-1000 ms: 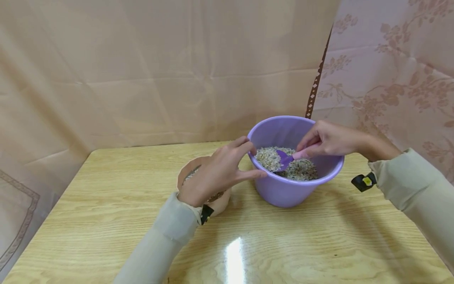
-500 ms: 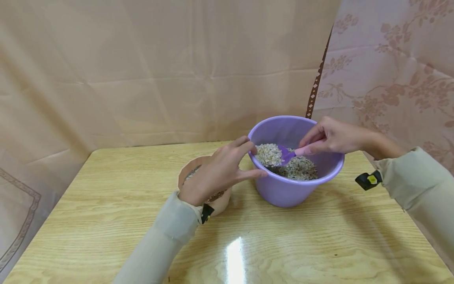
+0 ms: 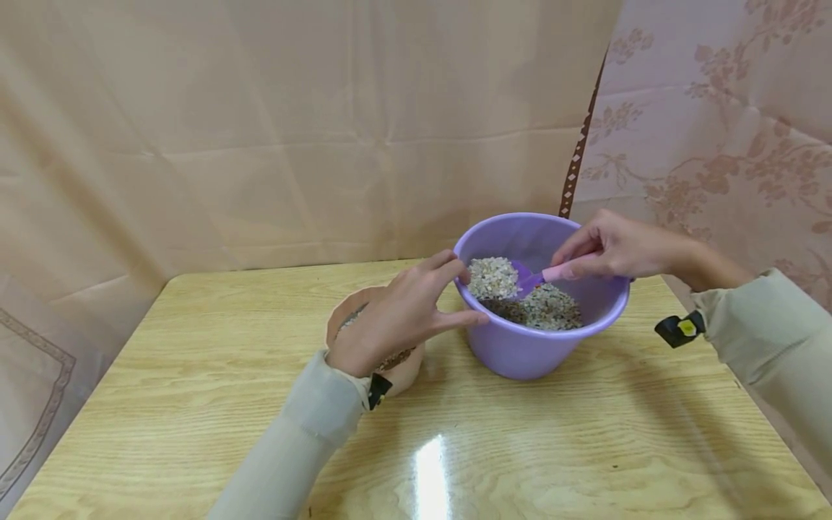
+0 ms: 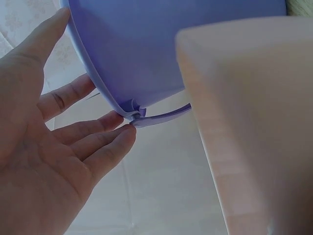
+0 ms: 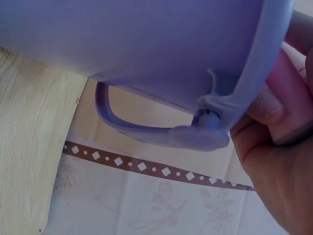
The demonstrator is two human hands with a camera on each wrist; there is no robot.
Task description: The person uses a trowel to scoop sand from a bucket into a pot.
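Table (image 3: 195, 404): left hand (image 3: 396, 318) steadies bucket (image 3: 520, 354) rim; right hand (image 3: 611, 249) lifts scoop (image 3: 520, 278).

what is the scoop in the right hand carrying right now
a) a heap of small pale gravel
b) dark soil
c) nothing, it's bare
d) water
a: in the head view the right hand holds the scoop by its pink handle over the purple bucket, with a heap of small pale gravel on it.

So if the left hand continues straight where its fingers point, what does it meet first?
Most likely the round purple plastic bucket: the left hand already has its fingers at the wall below the rim.
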